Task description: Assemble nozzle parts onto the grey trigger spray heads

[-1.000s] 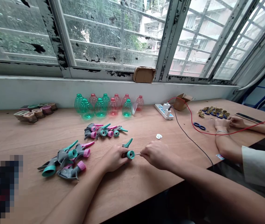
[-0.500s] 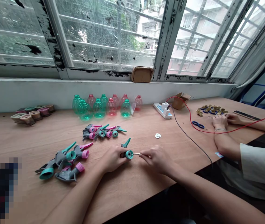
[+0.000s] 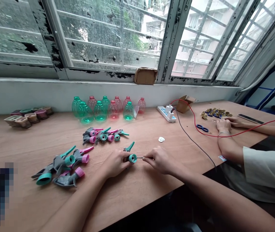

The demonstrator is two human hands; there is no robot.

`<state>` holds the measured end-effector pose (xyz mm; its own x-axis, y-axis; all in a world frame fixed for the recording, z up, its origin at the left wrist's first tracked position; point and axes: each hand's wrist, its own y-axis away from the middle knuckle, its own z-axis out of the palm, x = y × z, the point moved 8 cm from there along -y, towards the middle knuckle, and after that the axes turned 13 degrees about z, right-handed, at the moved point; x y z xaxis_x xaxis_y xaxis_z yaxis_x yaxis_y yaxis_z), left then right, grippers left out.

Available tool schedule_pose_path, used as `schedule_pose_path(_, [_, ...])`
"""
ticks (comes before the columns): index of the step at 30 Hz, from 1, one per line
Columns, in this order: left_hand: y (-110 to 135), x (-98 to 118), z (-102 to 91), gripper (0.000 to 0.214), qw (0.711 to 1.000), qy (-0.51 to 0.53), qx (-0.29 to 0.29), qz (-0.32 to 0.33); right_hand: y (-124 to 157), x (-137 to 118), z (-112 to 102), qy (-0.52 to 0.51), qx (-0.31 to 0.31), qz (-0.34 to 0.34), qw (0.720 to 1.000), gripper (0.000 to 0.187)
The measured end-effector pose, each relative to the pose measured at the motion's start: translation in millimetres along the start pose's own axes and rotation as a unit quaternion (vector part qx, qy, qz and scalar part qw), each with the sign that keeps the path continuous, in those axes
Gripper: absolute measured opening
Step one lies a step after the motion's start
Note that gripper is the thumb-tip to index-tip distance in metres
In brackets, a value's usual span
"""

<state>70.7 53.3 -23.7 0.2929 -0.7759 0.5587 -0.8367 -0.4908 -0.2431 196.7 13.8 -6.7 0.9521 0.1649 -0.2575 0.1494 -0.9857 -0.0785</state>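
My left hand [image 3: 116,163] is closed around a grey and teal spray bottle trigger head [image 3: 132,158], its round teal collar turned toward my right hand. Between thumb and fingers, my right hand [image 3: 158,159] pinches a thin metal rod [image 3: 139,157] whose far end reaches the collar's opening; the tip is too small to make out. Several more trigger heads with pink or teal collars lie in a near pile [image 3: 63,164] and a farther pile [image 3: 103,135]. Small white discs [image 3: 161,139] rest beyond my right hand.
Green and pink clear bottles [image 3: 100,111] stand along the wall. Farther right are a power strip [image 3: 166,114] with cables, a small cardboard box [image 3: 184,104], blue scissors [image 3: 202,128] and brass parts [image 3: 216,113]. Another person's hands [image 3: 224,125] work there. Small containers [image 3: 28,116] sit at left.
The view has shifted slightly, so everything sits a little farther left. Both hands keep their grips, and the rod still meets the teal collar.
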Motion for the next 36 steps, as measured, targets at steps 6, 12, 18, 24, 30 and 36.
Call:
schedule_pose_path(6, [0.7, -1.4, -0.1, 0.02, 1.0, 0.002, -0.001, -0.001, 1.7, 5.4, 9.0, -0.064, -0.001, -0.012, 0.998, 0.042])
schedule_pose_path(12, [0.1, -3.5, 0.4, 0.018, 1.0, -0.01, -0.002, -0.007, 7.0, -12.1, -10.6, 0.1, 0.017, 0.047, 0.994, 0.036])
schedule_pose_path(18, [-0.2, -3.2, -0.3, 0.021, 1.0, -0.021, -0.012, -0.01, -2.5, -8.1, -7.1, -0.002, -0.039, 0.081, 0.996, 0.035])
schedule_pose_path(24, [0.7, -1.4, -1.8, 0.02, 1.0, -0.016, -0.016, -0.002, -4.6, 15.7, 18.4, -0.256, -0.083, 0.071, 0.96, 0.038])
schedule_pose_path(30, [1.5, -2.2, -1.9, 0.02, 1.0, -0.009, -0.015, 0.0, -3.4, 20.8, 35.2, -0.358, -0.134, 0.077, 0.921, 0.038])
schedule_pose_path(36, [1.3, -6.5, -1.3, 0.019, 1.0, -0.008, -0.005, -0.001, 0.7, 15.0, 21.6, -0.246, -0.018, 0.029, 0.969, 0.043])
